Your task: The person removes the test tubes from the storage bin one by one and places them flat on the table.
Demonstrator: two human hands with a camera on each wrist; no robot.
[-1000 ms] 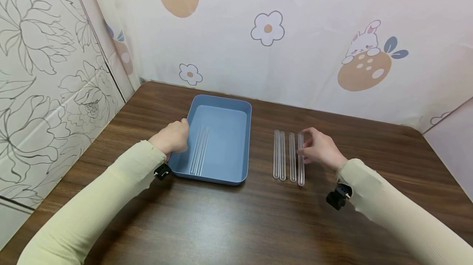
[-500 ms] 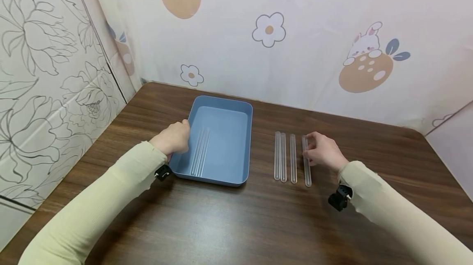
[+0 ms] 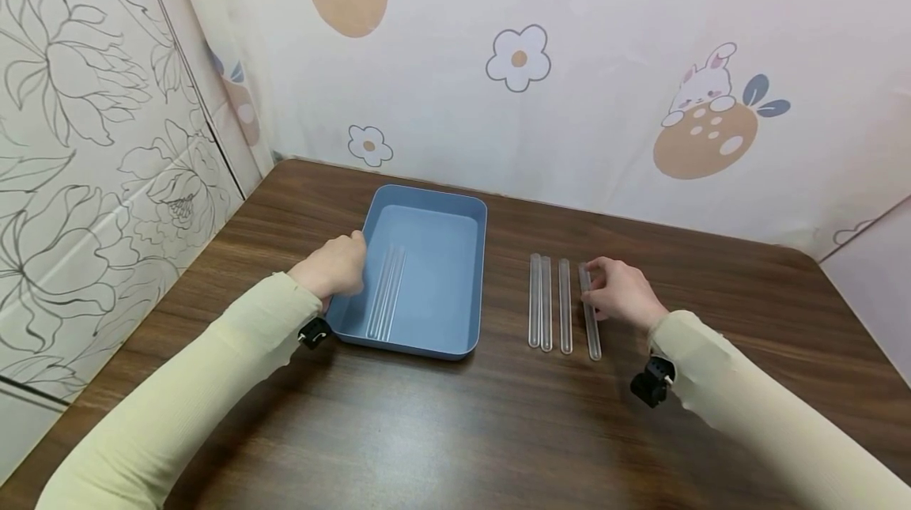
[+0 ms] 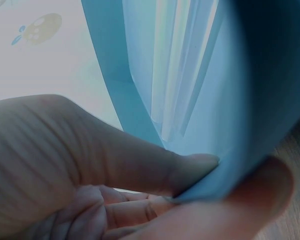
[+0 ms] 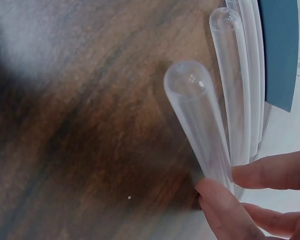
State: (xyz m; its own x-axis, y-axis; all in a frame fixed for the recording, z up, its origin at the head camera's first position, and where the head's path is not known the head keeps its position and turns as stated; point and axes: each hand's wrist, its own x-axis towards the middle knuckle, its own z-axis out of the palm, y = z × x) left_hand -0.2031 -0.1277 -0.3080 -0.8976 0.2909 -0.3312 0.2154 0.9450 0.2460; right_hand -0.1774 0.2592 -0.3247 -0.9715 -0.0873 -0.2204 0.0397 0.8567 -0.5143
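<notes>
At the tray's left side, my left hand [image 3: 334,265] pinches the wall of the blue tray [image 3: 437,289]; the left wrist view shows the thumb [image 4: 195,167] inside and a finger outside. Inside the tray lie several clear test tubes [image 3: 387,300], side by side and lengthwise. My right hand [image 3: 619,289] pinches a clear test tube [image 3: 593,336] by its upper part, between thumb and fingers. Its rounded closed end [image 5: 187,82] points toward the person. Left of it, three more test tubes [image 3: 565,308] lie roughly parallel on the table, two of them touching.
The brown wooden table [image 3: 420,423] carries everything. A pale printed curtain [image 3: 591,138] hangs along its back edge, and a flower-patterned panel [image 3: 92,138] stands at the left. Small black cameras [image 3: 651,383] sit on both wrists.
My right hand has shifted the pinched test tube a little to the right, widening its gap from the other three; it now slants slightly. My left hand stays on the tray wall.
</notes>
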